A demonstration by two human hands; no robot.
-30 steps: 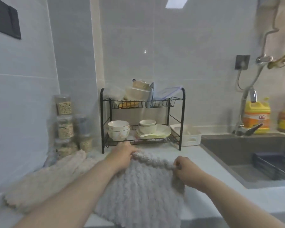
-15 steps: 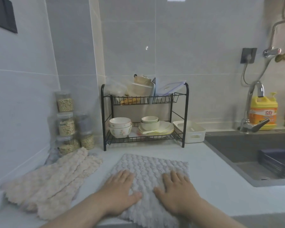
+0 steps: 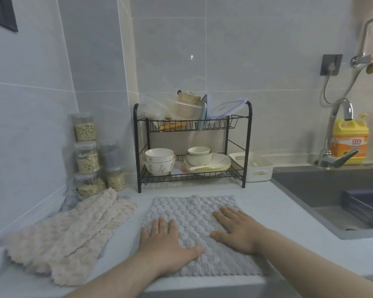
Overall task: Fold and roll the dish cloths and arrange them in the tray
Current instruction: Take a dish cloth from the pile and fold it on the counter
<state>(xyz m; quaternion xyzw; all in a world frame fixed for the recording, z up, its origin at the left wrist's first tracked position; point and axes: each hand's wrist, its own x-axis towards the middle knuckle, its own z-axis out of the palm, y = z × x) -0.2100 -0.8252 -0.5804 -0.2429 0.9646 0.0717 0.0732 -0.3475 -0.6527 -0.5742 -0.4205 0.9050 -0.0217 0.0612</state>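
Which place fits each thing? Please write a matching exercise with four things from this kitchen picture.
1. grey textured dish cloth
2. beige fluffy dish cloths
3. white plastic tray
4. yellow plastic detergent bottle

A. behind the steel tap
B. right of the black wire rack
C. under the left hand and right hand
D. beside the clear stacked jars

Pairs: 1-C, 2-D, 3-B, 4-A

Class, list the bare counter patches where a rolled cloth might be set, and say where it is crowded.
Widest: the counter between the grey cloth and the sink. A thin strip lies between that cloth and the dish rack; a narrow gap separates it from the beige cloths. Crowded: the left corner, with jars.
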